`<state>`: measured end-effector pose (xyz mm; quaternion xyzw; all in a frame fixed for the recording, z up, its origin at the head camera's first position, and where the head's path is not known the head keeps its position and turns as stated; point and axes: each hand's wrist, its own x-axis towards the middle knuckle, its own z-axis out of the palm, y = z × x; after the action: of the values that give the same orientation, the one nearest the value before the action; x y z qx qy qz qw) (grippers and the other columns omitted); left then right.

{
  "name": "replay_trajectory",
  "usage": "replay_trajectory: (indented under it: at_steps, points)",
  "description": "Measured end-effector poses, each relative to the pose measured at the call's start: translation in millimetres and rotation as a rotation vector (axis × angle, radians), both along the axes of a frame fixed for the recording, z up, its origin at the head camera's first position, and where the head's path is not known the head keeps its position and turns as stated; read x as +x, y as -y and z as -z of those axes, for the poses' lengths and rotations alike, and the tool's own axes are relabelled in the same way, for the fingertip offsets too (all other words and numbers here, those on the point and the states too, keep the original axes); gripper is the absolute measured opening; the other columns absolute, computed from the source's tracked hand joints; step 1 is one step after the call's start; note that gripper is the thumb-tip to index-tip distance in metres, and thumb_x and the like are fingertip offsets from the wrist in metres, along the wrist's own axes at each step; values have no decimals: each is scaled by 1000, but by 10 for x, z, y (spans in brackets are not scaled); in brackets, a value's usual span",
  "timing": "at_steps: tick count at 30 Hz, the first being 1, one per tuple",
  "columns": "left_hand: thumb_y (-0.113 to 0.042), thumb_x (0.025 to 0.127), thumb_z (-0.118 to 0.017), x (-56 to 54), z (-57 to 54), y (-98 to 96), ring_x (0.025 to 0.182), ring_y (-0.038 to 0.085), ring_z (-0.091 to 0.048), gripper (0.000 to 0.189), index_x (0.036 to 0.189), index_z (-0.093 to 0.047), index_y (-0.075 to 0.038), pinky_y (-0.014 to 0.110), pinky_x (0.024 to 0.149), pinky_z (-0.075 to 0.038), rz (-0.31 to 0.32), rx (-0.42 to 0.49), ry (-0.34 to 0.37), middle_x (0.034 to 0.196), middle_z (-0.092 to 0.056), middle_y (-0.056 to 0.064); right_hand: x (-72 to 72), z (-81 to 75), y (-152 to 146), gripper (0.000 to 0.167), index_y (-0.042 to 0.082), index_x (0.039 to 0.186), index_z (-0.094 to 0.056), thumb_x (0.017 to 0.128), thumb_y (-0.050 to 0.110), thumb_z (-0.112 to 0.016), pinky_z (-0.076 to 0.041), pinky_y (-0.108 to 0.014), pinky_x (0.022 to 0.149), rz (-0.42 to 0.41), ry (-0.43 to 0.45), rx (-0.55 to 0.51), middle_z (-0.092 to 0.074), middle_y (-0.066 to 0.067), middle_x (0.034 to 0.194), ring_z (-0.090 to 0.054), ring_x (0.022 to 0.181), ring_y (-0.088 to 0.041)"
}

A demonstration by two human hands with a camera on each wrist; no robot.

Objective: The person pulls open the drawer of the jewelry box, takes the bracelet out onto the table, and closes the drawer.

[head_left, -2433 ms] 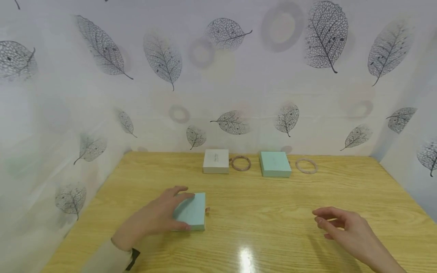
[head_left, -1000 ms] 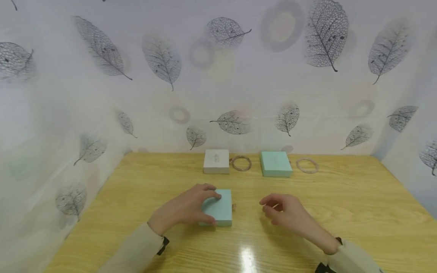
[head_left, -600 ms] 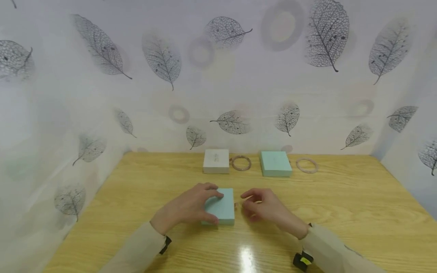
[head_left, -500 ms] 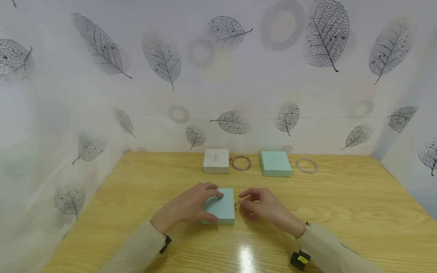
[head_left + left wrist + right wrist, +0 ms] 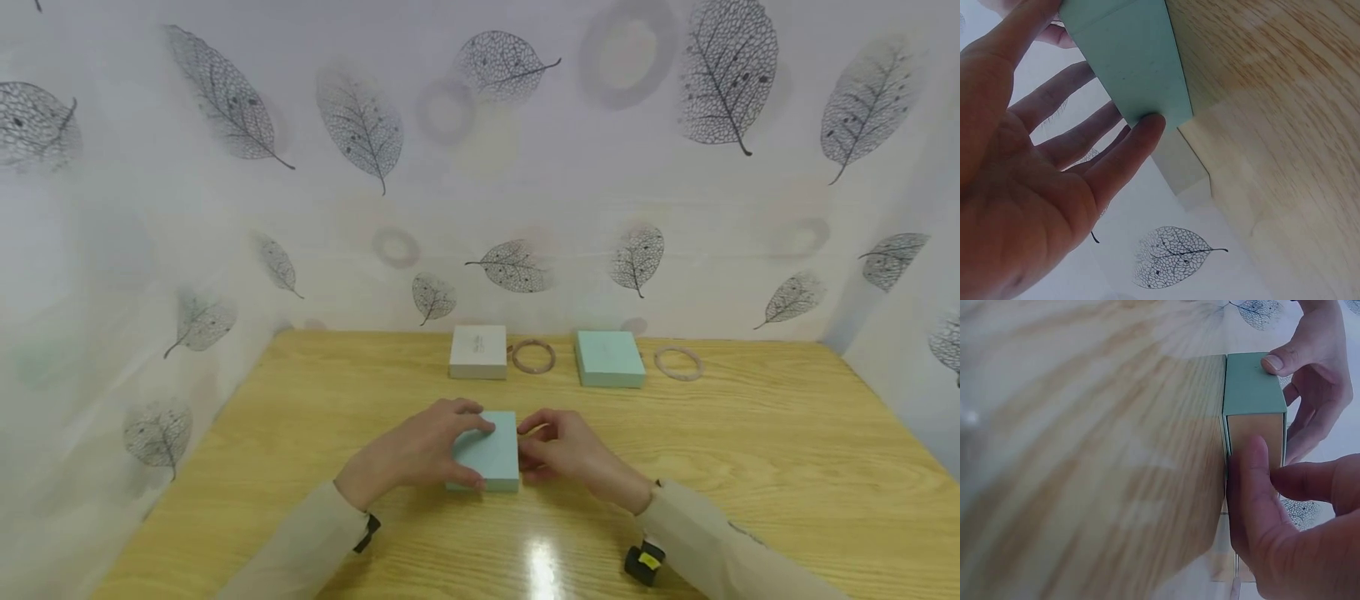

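Note:
A mint-green drawer box (image 5: pixel 487 454) lies flat on the wooden table (image 5: pixel 360 367) in the head view. My left hand (image 5: pixel 416 450) grips it from the left, thumb on the near side and fingers over the top and far edge. At the box's right end, my right hand (image 5: pixel 566 450) pinches with curled thumb and forefinger where a small brown ribbon tab stuck out; the fingers hide the tab. The right wrist view shows the tan end of the drawer (image 5: pixel 1250 428) inside the green sleeve, with fingertips right against it.
Along the back of the table stand a white box (image 5: pixel 478 352) with a brown bangle (image 5: pixel 533 357) beside it, and a second mint box (image 5: pixel 610 359) with a pale bangle (image 5: pixel 678 363) to its right. A leaf-patterned curtain (image 5: pixel 480 183) hangs behind.
My left hand has slid the mint box right to the middle of the table. The right hand has come left to the box's right end, its fingers closing over the ribbon tab.

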<state>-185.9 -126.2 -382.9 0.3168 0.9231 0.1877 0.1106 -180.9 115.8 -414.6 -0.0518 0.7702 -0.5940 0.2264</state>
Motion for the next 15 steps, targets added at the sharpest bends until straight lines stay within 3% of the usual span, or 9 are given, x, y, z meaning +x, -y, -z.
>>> replay_trajectory:
  at_steps: [15]
  points:
    - [-44,79,-88,-22,11,-12,139,35,-50,67,136,-66,-15,50,114,-46,-3,2,14,152,-52,14,-15,1,37,23,-6,118,-59,98,3,-64,-65,-32,71,62,-2,18,-68,-18,102,-73,73,-16]
